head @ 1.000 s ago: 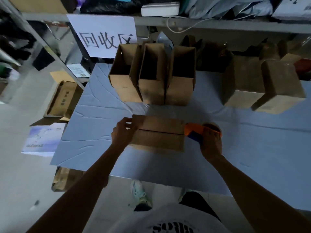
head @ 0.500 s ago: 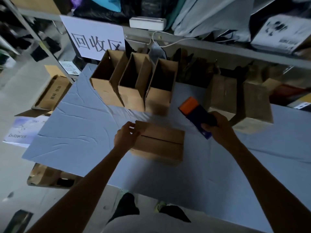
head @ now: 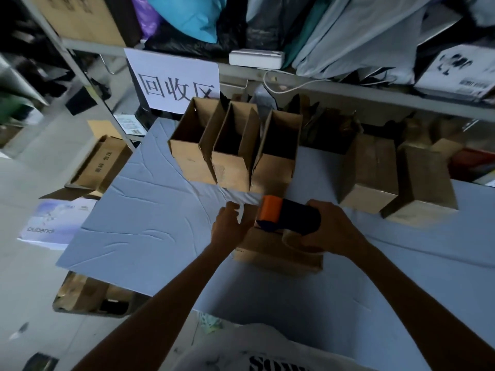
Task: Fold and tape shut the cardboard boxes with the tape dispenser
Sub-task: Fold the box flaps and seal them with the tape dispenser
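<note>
Head view: orange-and-black tape dispenser (head: 288, 218) over a closed brown cardboard box (head: 278, 254).

A white sign (head: 174, 84) with black characters hangs from the shelf (head: 348, 88), where a white device (head: 255, 59) lies among bags.
</note>
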{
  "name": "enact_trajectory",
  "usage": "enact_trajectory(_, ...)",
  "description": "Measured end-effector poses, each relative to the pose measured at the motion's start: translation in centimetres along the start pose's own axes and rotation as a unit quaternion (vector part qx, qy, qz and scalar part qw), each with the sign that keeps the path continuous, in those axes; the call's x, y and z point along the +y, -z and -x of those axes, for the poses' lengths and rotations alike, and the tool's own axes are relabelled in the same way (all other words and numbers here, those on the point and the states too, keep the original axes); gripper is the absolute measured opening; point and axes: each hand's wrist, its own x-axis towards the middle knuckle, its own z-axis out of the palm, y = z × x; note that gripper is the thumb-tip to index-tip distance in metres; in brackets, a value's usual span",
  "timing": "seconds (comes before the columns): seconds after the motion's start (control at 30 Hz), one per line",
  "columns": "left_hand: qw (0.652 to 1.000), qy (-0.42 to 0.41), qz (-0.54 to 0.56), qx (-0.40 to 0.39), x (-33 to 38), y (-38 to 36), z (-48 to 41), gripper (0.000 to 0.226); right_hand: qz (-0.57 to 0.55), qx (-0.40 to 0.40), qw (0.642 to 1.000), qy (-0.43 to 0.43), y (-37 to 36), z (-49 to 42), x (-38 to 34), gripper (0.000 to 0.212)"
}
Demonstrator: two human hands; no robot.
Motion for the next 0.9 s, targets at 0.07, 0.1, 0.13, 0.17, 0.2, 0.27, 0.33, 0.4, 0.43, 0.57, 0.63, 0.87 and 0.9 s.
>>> enact_trajectory(0.07, 0.995, -0.056, 0.017, 0.075, 0.8, 0.2, 0.5, 0.030, -0.003, 0.001, 1.000, -0.006, 0.1, 0.1, 0.2, 0.041)
enact_trajectory(0.1, 0.995, -0.059, 0.048, 0.065, 1.4, 0.4, 0.6, 0.021, -0.003, 0.000, 1.000, -0.008, 0.1, 0.2, 0.3, 0.039)
enact_trajectory(0.13, 0.994, -0.031, 0.100, 0.010, 2.2, 0.7, 0.7, 0.021, -0.001, -0.002, 1.000, -0.012, 0.0, 0.3, 0.4, 0.040)
enact_trajectory(0.17, 0.982, 0.028, 0.174, -0.072, 3.1, 1.1, 0.7, 0.026, 0.000, -0.002, 1.000, -0.015, 0.0, 0.4, 0.4, 0.041)
enact_trajectory(0.2, 0.948, 0.098, 0.257, -0.158, 3.8, 1.4, 0.7, 0.027, 0.002, -0.001, 1.000, -0.016, -0.1, 0.5, 0.4, 0.042)
enact_trajectory(0.27, 0.874, 0.189, 0.368, -0.257, 4.3, 2.2, 0.7, 0.029, 0.007, 0.001, 1.000, -0.017, -0.1, 0.5, 0.3, 0.044)
enact_trajectory(0.33, 0.852, 0.204, 0.398, -0.273, 4.1, 2.6, 0.6, 0.026, 0.011, 0.000, 1.000, -0.018, -0.2, 0.7, 0.1, 0.045)
enact_trajectory(0.4, 0.853, 0.186, 0.409, -0.264, 3.8, 3.1, 0.4, 0.012, 0.016, 0.001, 1.000, -0.018, -0.2, 0.7, 0.1, 0.044)
enact_trajectory(0.43, 0.856, 0.176, 0.409, -0.264, 3.8, 3.3, 0.4, 0.008, 0.019, 0.003, 1.000, -0.017, -0.2, 0.7, 0.1, 0.044)
enact_trajectory(0.57, 0.891, 0.133, 0.351, -0.255, 3.7, 3.8, 0.2, 0.017, 0.032, 0.008, 0.999, -0.011, -0.5, 0.8, -0.2, 0.043)
enact_trajectory(0.63, 0.921, 0.121, 0.299, -0.219, 3.9, 4.1, -0.1, 0.016, 0.035, 0.014, 0.999, -0.003, -0.7, 0.9, -0.6, 0.043)
enact_trajectory(0.87, 0.925, 0.094, 0.295, -0.222, 2.5, 4.5, -0.7, 0.007, 0.039, 0.025, 0.998, 0.035, -1.1, 0.8, -1.7, 0.058)
enact_trajectory(0.9, 0.918, 0.104, 0.309, -0.227, 2.2, 4.4, -0.6, 0.011, 0.043, 0.025, 0.998, 0.045, -1.1, 0.9, -1.7, 0.061)
